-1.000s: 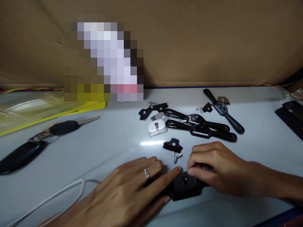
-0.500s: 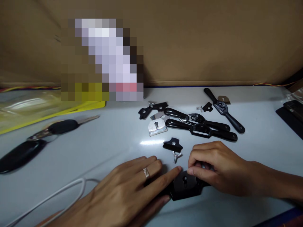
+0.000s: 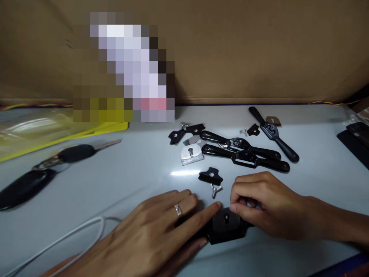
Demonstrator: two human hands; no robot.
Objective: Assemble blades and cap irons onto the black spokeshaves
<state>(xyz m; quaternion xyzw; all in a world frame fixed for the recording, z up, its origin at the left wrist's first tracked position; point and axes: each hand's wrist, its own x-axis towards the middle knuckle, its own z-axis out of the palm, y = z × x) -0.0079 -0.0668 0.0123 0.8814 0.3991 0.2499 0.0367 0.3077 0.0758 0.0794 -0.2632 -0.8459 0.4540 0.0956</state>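
Note:
At the near edge lies a black spokeshave, with a dark blade seated on its middle; a keyhole slot shows in the blade. My left hand, wearing a ring, is closed around the left handle, index fingertip by the blade's upper left corner and thumb below. My right hand has its fingers curled, thumb and index pinched at the blade's upper right corner; it covers most of the right handle. Just beyond lie a black lever cap and a silver thumbscrew.
Two black spokeshaves lie behind, beside a silver blade and more caps. A third spokeshave is farther right. Keys, a white cable and a yellow-edged plastic bag are left. A cardboard wall stands behind.
Both hands keep their grip on the spokeshave. The blade has shifted very slightly, and a round hole now shows more centrally in its keyhole slot. The view has moved a little.

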